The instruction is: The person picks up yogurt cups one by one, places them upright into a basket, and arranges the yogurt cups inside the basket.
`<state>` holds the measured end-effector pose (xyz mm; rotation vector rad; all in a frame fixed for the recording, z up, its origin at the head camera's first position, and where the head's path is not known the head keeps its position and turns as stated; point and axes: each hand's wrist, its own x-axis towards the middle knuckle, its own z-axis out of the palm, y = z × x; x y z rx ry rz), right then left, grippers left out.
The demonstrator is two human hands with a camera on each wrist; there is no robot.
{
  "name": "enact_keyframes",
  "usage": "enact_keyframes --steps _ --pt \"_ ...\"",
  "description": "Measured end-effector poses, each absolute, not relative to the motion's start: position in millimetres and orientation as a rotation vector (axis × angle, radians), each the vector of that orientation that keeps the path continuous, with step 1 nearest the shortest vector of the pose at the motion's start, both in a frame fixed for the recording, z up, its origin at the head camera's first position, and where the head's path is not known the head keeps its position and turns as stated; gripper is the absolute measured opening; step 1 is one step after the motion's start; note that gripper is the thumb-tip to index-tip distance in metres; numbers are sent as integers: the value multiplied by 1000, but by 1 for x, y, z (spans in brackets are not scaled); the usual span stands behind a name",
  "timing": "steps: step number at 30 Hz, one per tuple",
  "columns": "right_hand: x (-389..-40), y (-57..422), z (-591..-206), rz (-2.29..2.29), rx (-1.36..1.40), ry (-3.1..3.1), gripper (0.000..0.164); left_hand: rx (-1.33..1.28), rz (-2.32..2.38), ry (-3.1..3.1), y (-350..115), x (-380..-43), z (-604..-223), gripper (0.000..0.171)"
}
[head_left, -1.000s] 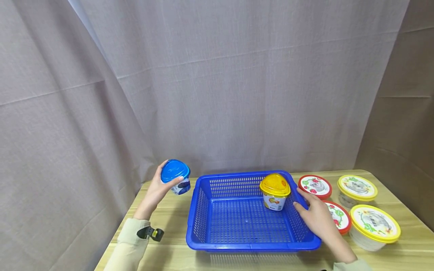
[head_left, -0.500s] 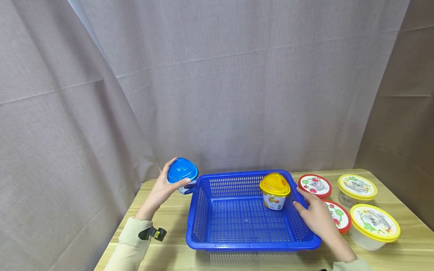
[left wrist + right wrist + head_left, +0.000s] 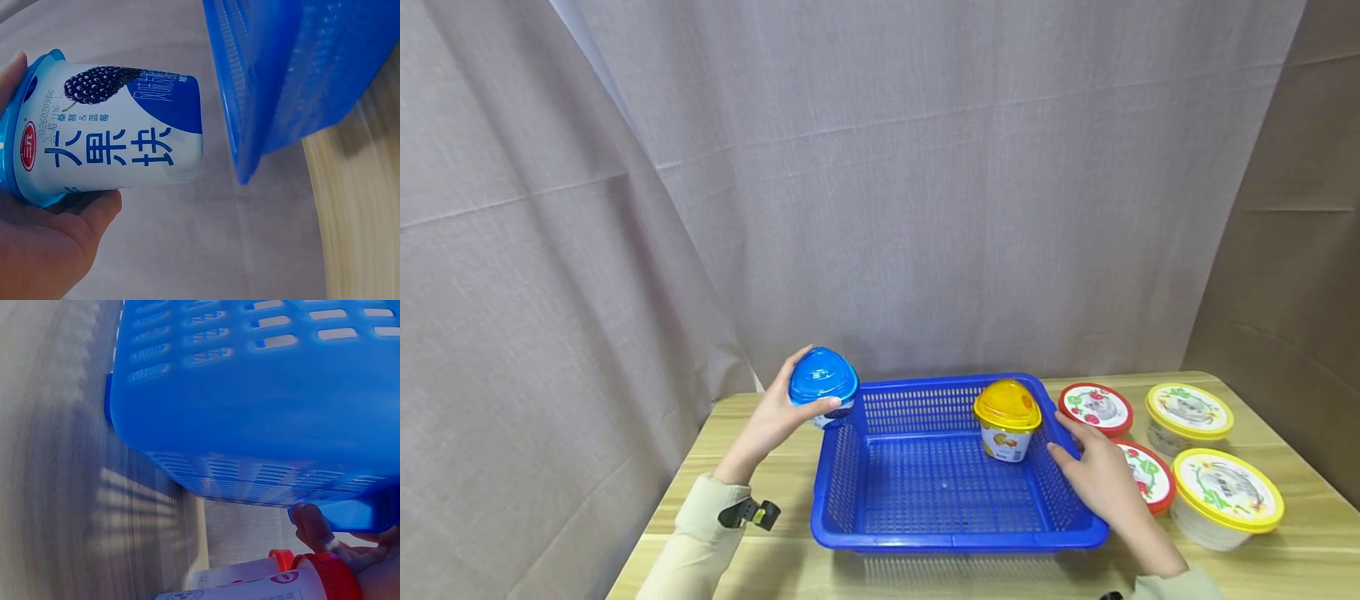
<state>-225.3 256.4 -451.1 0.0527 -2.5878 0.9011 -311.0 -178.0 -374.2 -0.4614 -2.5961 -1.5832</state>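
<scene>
My left hand grips a yogurt cup with a blue rounded-triangle lid, thumb on the near side and fingers behind. In the left wrist view the yogurt cup shows a blackberry picture on a white and blue label. In the head view it overlaps the back left corner of a blue plastic basket. My right hand holds the basket's right rim, and in the right wrist view its fingers curl under that rim. Inside the basket, at the back right, stands a yellow-lidded yogurt cup.
To the right of the basket stand two red-lidded tubs and two yellow-lidded tubs, close to my right hand and forearm. All rest on a wooden table. A grey curtain hangs behind it.
My left hand has carried the blue-lidded yogurt cup rightward, from beside the basket to its back left corner. The right hand has stayed on the rim.
</scene>
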Motion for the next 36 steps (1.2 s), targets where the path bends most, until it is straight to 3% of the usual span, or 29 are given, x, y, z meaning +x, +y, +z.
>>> enact_keyframes --steps 24,36 --pt "-224 256 -447 920 48 -2595 54 -863 -1599 -2560 -100 -299 -360 91" --pt "-223 254 -449 919 46 -2585 53 -929 -1523 -2676 -71 -288 -364 91"
